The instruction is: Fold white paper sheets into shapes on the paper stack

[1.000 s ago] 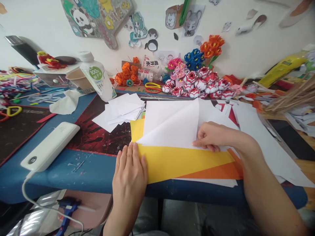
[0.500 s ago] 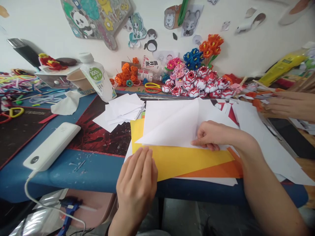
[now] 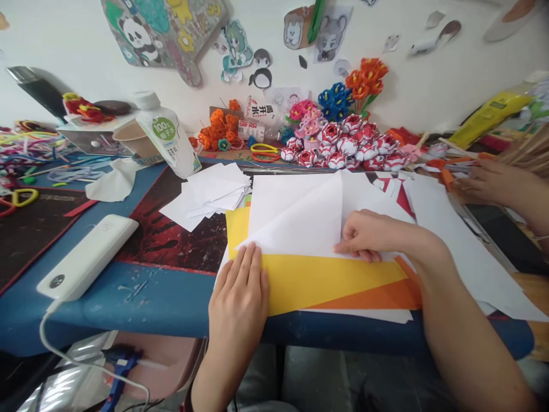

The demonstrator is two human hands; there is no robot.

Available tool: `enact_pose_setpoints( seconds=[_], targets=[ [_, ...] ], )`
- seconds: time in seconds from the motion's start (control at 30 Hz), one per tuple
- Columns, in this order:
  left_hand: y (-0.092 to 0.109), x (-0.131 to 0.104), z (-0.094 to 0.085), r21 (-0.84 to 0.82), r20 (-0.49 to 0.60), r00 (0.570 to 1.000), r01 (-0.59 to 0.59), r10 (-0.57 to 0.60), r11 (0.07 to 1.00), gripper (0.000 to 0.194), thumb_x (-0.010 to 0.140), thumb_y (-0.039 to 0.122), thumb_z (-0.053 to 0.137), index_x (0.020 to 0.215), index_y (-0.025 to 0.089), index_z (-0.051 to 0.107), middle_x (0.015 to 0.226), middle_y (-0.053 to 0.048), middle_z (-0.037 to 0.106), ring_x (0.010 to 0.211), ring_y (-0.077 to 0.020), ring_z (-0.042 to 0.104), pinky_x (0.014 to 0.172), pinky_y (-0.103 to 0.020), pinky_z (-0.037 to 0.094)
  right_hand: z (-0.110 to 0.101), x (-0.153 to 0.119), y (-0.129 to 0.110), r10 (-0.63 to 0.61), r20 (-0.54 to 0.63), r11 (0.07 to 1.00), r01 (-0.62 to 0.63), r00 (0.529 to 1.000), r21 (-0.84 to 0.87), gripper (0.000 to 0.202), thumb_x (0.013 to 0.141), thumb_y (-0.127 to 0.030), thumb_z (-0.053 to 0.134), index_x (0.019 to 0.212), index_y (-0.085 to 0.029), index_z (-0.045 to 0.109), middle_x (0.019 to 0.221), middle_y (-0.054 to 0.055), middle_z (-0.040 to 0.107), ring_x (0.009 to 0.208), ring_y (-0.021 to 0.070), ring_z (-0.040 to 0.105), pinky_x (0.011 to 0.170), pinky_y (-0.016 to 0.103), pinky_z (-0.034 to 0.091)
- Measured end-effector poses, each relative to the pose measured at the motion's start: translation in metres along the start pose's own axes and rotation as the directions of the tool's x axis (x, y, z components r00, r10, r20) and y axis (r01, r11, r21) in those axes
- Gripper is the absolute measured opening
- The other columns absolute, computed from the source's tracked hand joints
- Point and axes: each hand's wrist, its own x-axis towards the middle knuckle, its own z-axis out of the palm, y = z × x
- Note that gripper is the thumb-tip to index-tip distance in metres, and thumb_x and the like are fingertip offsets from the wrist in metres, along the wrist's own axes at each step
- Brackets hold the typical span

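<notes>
A white sheet (image 3: 300, 223), folded over diagonally, lies on a yellow sheet (image 3: 317, 280) with an orange sheet (image 3: 373, 294) beneath. My left hand (image 3: 241, 280) lies flat with its fingers stretched out, fingertips on the pointed left corner of the fold. At the fold's lower right corner my right hand (image 3: 364, 234) has its fingers curled, thumb and forefinger pinched on the white paper's edge. More white paper shows behind and to the right of my right hand.
Small white papers (image 3: 214, 191), a white bottle (image 3: 167, 134) and a power bank (image 3: 88, 257) with a cable are on the left. Red-and-white paper flowers (image 3: 347, 143) line the wall. Another person's hand (image 3: 493, 183) is at the right, beside a dark phone (image 3: 506, 237).
My left hand has moved up and forward onto the left corner of the folded sheet. My right hand keeps its place. The other person's hand at the right has shifted and its fingers have bent.
</notes>
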Motion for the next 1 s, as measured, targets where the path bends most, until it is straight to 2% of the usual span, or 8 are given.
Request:
enact_pose_setpoints(
  seconds=[0.23,0.5,0.7,1.0],
  targets=[
    [-0.005,-0.006,0.003,0.027,-0.01,0.997,0.081,-0.081,0.996,0.044,0.094,0.022,0.05,0.135,0.007,0.054,0.138,-0.018,0.057,0.127,-0.0307,0.055,0.104,-0.047,0.045,-0.001,0.0,0.0,0.008,-0.004,1.0,-0.008,1.0,0.011,0.042,0.074,-0.053,0.063,0.055,-0.016,0.062,0.054,0.007,0.066,0.047,0.0158,0.061,0.049,0.024,0.044],
    [-0.008,-0.006,0.005,-0.03,-0.007,0.998,0.064,-0.065,0.997,0.052,0.091,0.021,0.054,0.142,0.012,0.049,0.141,-0.017,0.054,0.13,-0.0329,0.052,0.107,-0.051,0.042,-0.004,-0.005,-0.003,0.003,-0.012,1.0,-0.003,1.0,0.022,0.036,0.073,-0.049,0.066,0.059,-0.015,0.065,0.055,0.005,0.067,0.051,0.0159,0.064,0.054,0.024,0.045],
    [-0.008,-0.009,0.007,-0.065,-0.015,0.997,0.075,-0.076,0.995,0.056,0.091,0.02,0.052,0.147,0.015,0.044,0.145,-0.016,0.05,0.133,-0.0332,0.049,0.109,-0.052,0.04,-0.005,-0.007,-0.006,0.012,-0.008,1.0,-0.012,1.0,0.014,0.038,0.072,-0.051,0.066,0.059,-0.015,0.065,0.056,0.005,0.067,0.051,0.0158,0.064,0.055,0.025,0.045],
    [-0.007,-0.012,0.011,-0.074,-0.015,0.995,0.095,-0.097,0.993,0.057,0.092,0.02,0.051,0.148,0.015,0.042,0.146,-0.015,0.049,0.135,-0.0315,0.047,0.112,-0.051,0.038,-0.006,-0.009,-0.006,0.01,-0.017,1.0,-0.01,1.0,-0.007,0.038,0.074,-0.05,0.066,0.059,-0.015,0.066,0.057,0.005,0.068,0.052,0.015,0.064,0.055,0.024,0.045]
  ],
)
